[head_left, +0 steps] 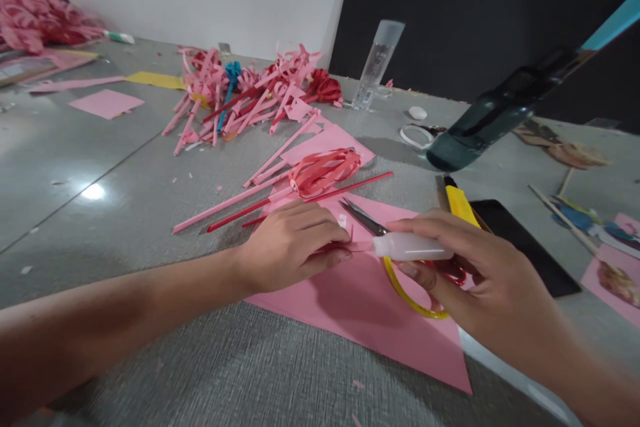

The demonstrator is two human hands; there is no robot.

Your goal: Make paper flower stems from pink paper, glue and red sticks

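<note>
Right now the right hand [480,273] fingers pinch a glue bottle [413,247], nozzle at the red strip under the left hand [295,243] pressed-together fingers on pink paper [370,307]; over-squeezing could smear glue onto fingers.

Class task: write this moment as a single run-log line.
left hand: pressing pink strip on pink paper | right hand: holding glue bottle, tip at strip | scissors: beneath

Open grey table [100,227] on the left, easy passage. Ahead, paper-flower pile [250,93] blocks; right, dark bottle [480,127] and yellow cutter [461,205] crowd in.
</note>
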